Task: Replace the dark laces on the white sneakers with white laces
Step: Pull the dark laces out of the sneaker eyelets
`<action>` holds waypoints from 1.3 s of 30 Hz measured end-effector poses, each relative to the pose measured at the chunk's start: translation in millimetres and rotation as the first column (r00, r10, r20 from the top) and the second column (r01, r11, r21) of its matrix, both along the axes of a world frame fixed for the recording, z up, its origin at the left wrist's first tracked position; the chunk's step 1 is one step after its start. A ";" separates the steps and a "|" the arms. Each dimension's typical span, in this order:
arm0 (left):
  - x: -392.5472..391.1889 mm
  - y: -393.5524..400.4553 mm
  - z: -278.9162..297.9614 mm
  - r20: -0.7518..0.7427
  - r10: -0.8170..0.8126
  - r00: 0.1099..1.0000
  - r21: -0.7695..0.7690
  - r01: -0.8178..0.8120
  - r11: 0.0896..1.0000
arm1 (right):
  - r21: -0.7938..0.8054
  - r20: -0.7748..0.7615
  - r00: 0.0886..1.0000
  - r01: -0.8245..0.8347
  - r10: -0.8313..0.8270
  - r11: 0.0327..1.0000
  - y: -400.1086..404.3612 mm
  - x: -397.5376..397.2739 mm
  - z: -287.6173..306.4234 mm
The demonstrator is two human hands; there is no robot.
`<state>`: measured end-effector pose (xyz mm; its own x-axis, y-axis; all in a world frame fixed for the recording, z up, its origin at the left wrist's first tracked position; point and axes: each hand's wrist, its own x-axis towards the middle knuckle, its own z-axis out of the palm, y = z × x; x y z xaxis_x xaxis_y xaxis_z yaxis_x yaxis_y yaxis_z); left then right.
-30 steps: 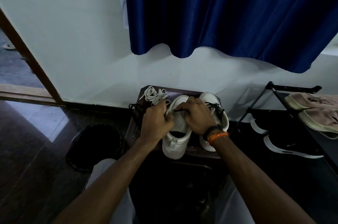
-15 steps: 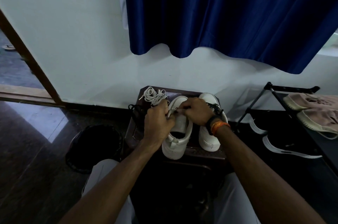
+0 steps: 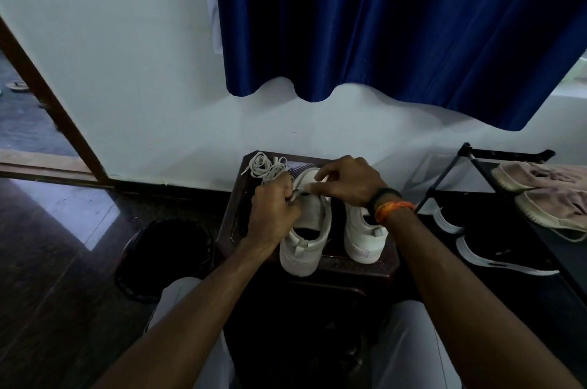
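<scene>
Two white sneakers stand side by side on a small dark stool, heels toward me. Over the left sneaker my left hand is curled on the shoe's left side near the eyelets, gripping a lace there. My right hand hovers above the same shoe's tongue, thumb and forefinger pinching a lace end whose colour I cannot make out. The right sneaker sits partly under my right wrist, its lacing hidden. A loose bundle of white laces lies at the stool's back left corner.
A black round bin stands on the floor left of the stool. On the right is a black shoe rack with beige shoes on top and dark white-soled shoes below. A blue curtain hangs on the wall behind.
My right hand has lifted off the right sneaker and moved left and up over the left sneaker's tongue. My left hand stayed on the shoe's left side.
</scene>
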<state>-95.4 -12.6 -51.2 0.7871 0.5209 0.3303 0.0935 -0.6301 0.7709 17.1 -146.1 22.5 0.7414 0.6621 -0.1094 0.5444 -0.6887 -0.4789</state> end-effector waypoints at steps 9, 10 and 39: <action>-1.6 3.8 -1.5 -0.016 0.003 1.000 -0.004 -0.003 1.000 | -0.316 0.413 0.893 -0.045 0.181 0.948 27.9 -25.3 -22.5; -2.0 4.0 -1.3 -0.015 0.009 1.000 -0.004 -0.009 1.000 | -0.318 0.429 0.886 -0.036 0.177 0.947 27.6 -25.9 -23.3; -3.8 5.8 8.1 -0.040 0.015 0.999 0.028 -0.014 1.000 | -0.234 0.476 0.876 0.039 0.080 0.971 29.0 -56.3 -16.3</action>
<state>-99.2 -6.8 -43.1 0.7923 0.5237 0.3132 0.1331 -0.6492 0.7488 -39.2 -117.1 6.2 0.7278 0.6777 0.1049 0.6803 -0.7328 0.0141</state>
